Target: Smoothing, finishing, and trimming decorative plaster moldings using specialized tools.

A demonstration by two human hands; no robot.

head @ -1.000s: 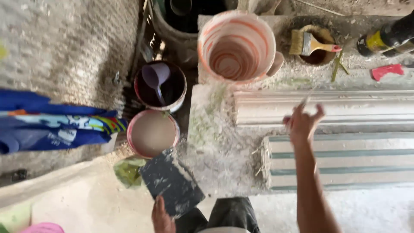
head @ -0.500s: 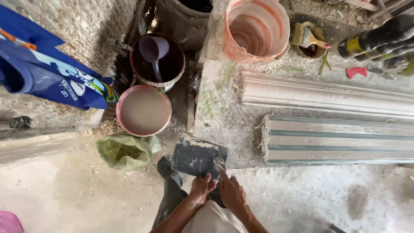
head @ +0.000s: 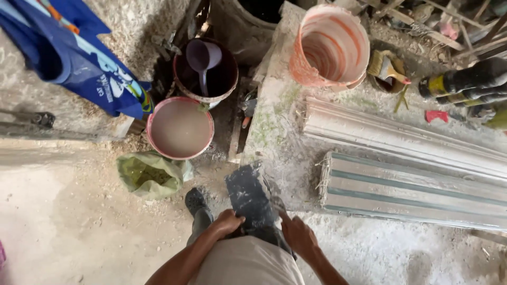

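The dark flat board (head: 249, 198) lies between both hands, left hand (head: 227, 222) gripping its near edge, right hand (head: 297, 235) touching.

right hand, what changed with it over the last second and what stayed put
The right hand came down from the long white moulding and now rests on the dark flat board, opposite the left hand, which kept its hold. The buckets, brush and mouldings stayed where they were.

The blue cloth (head: 68, 58) and ribbed moulding (head: 412, 190) run off frame.
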